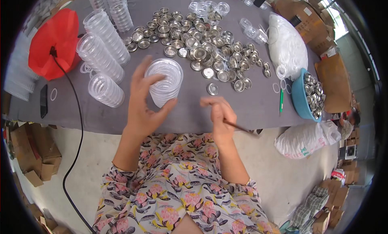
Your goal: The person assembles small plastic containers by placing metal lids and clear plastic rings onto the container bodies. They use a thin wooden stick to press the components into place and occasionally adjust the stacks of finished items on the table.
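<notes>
My left hand (146,100) is spread open beside a short stack of transparent round plastic cups (167,68), its fingers and thumb apart around the near left side. Whether the fingertips touch the stack I cannot tell. My right hand (221,117) is closed around a thin dark brown stick-like tool (242,128), which points down to the right with a dark end. The index finger reaches left and is slightly blurred. Beyond that hand lies a single silver round metal cap (212,89), close to a wide heap of similar metal caps (194,40).
Taller stacks of transparent cups (101,56) stand at left, near a red bag-like piece (56,44) with a black cable. At right are a bulging white plastic bag (287,44), a green pen (281,100) and a blue basin (301,96) of metal caps. A black phone (44,100) lies far left.
</notes>
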Tool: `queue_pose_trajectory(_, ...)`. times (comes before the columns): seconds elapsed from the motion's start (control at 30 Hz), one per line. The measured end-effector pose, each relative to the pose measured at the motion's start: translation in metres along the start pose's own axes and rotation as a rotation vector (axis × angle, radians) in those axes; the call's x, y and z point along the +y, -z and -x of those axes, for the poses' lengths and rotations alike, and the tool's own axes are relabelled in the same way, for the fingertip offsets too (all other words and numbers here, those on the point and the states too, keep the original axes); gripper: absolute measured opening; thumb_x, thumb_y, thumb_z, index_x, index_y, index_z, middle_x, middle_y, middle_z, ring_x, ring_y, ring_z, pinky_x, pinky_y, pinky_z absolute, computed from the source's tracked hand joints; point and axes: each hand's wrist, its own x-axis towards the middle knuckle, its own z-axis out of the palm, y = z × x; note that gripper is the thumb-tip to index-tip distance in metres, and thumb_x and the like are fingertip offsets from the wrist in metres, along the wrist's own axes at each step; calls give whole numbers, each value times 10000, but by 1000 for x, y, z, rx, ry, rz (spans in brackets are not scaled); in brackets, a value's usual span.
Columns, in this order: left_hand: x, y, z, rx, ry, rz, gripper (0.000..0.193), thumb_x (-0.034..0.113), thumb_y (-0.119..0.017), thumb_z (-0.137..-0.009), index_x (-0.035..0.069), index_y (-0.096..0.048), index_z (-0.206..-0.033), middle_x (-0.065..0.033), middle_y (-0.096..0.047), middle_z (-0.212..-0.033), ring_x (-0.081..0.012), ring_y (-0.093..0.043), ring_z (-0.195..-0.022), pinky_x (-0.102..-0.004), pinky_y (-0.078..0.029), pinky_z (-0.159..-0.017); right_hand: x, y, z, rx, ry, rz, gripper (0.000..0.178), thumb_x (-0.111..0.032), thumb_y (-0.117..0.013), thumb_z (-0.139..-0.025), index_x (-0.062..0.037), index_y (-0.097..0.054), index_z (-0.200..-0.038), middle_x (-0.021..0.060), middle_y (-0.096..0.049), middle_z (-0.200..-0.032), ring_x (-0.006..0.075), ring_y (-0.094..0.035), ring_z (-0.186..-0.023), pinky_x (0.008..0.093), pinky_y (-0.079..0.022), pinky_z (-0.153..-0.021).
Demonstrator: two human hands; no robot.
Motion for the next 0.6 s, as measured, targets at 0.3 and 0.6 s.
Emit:
queue_pose_trajectory(0.3,-51,-52,69,-29,508,353,802,121,-737,-637,-19,-305,-1298,-194,-458,-1215,-311,-433,-1171,-409,-321,-989,-20,-45,-29,-155,213,104,321,69,-585,-755,-30,-617,-1058,130,-588,-1092,225,-595,-940,274,-488,-706)
queue_pose_trajectory(0.6,-72,-47,79,-17,539,217,697,134,-755,-588,-21,-425,-1182,-164,-511,-1120,-282,-493,-1064,-368,-391,-910,-14,-33,-33,-70,225,119,260,69,-597,-729,-76,-640,-939,52,-585,-928,141,-569,-624,240,-452,-535)
